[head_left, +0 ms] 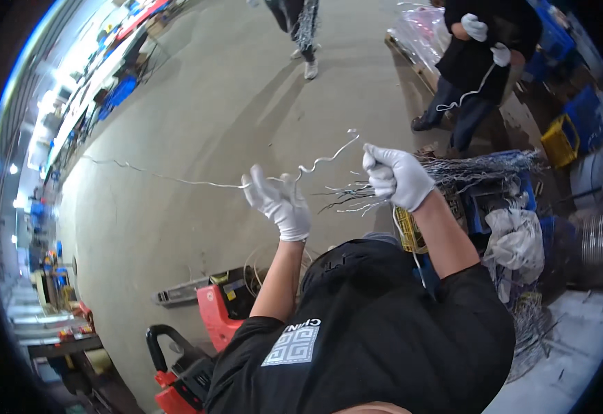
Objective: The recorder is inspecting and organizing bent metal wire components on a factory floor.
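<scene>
My white-gloved left hand (277,205) is raised, with its fingers partly stretched and a thin silvery wire (191,182) running across it. One part of the wire reaches far to the left; a wavy part (325,159) rises to the right and ends in a small bend. To its right, my gloved right hand (399,177) is closed, thumb and forefinger together. A white cable (401,224) hangs down from under that fist toward my shirt. Beneath and beyond the right hand lies a bundle of twisted grey wires (480,168), its loose ends pointing left.
A person (484,69) at the upper right, in white gloves, holds a pale wire. Another person's legs (307,34) stand farther off. A red and black machine (218,314) is at lower left. A white bag (515,241) and a yellow crate (560,140) are at right.
</scene>
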`<state>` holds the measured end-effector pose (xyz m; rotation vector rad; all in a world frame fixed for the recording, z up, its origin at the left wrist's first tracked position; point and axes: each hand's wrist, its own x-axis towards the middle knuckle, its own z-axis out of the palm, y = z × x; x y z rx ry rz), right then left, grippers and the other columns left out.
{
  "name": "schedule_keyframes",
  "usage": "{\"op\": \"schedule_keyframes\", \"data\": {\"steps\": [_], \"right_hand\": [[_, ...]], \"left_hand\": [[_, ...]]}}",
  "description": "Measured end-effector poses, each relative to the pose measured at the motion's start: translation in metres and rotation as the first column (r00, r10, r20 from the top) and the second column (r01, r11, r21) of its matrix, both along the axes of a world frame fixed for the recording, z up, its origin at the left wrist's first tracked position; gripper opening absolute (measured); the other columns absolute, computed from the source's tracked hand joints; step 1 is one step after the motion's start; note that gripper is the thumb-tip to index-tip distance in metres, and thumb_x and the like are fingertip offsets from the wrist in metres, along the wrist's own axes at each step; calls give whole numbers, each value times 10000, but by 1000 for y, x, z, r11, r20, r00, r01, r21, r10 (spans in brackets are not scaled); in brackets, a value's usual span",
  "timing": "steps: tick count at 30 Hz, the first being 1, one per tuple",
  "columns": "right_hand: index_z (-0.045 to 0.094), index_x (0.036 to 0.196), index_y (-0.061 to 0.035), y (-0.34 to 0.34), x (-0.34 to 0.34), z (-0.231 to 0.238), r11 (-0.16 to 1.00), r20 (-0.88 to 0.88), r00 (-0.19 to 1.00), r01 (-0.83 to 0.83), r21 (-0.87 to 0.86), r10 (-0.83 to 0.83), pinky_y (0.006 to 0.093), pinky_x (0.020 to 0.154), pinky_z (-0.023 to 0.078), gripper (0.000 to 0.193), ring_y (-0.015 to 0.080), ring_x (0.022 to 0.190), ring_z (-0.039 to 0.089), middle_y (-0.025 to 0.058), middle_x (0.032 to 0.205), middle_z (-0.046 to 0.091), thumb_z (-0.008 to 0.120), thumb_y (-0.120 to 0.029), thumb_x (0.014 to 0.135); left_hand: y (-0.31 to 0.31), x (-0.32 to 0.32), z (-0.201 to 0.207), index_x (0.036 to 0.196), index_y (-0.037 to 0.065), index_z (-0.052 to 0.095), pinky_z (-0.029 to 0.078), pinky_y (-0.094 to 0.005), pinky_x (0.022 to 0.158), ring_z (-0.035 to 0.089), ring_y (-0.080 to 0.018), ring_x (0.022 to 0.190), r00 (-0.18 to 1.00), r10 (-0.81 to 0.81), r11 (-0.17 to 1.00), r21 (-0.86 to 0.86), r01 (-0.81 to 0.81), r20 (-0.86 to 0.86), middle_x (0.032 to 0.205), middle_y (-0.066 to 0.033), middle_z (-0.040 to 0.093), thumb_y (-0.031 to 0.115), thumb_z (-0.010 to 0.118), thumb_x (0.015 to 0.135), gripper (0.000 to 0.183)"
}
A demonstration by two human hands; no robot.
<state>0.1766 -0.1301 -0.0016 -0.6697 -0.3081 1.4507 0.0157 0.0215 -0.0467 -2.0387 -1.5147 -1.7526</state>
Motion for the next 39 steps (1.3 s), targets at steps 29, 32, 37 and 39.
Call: {"op": "schedule_keyframes", "data": {"steps": [29,32,37,39], "right_hand": [[570,768,-59,-82,70,26,993,-4,1000,20,113,-20,205,368,289,300,74,383,348,-14,507,428,433,-256,948],[588,768,-61,-86,66,28,944,508,818,329,-28,-270,209,387,289,294,74,411,378,-16,504,427,440,-248,939],[551,738,-66,-81,60,37,770,936,-11,566,296,-352,230,390,310,311,92,418,362,-4,545,460,392,-221,956],[560,743,-64,-78,60,35,762,942,-7,586,276,-335,252,405,332,321,119,431,396,12,560,488,392,-236,956]], "left_hand": [[-134,103,61,785,11,537,373,-301,555,438,-184,579,706,-701,700,-284,655,-100,643,-66,498,96,544,845,104],[-142,113,83,758,24,566,354,-296,498,434,-178,518,678,-702,683,-476,554,-217,566,-46,478,108,528,858,136],[-163,133,105,624,42,469,271,-237,452,294,-84,495,525,-784,280,-566,775,331,535,32,377,196,464,939,351],[-166,139,106,629,32,485,278,-239,456,301,-87,500,495,-766,203,-577,791,410,536,26,386,207,463,940,357]]}}
